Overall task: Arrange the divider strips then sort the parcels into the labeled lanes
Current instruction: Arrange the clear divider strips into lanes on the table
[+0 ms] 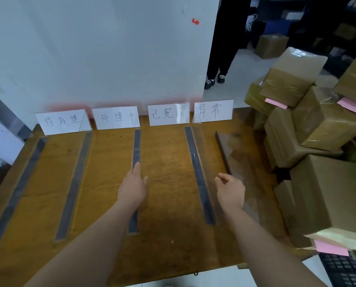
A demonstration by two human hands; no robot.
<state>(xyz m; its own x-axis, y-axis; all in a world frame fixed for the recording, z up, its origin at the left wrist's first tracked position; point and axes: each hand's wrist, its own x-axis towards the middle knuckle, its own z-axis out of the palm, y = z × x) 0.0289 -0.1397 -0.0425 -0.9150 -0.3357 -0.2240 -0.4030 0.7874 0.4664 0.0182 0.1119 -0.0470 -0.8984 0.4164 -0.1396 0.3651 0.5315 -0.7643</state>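
Observation:
Several clear divider strips with dark bases lie lengthwise on the wooden table [168,204]. The middle strip [136,146] runs under my left hand [133,187], whose flat fingers rest on it. To the right lies another strip [200,172]. The rightmost strip [222,150] stands tilted near the parcels. My right hand [231,191] hovers between those two strips, fingers loosely curled, holding nothing. White lane labels [168,114] with handwritten characters stand along the table's far edge. Brown taped parcels [318,125], some with pink slips, are piled on the right.
A white wall rises behind the labels. A person in dark trousers stands on the floor [235,88] beyond the table's far right corner. More boxes [272,45] sit on that floor. A dark keyboard [343,270] lies at the lower right.

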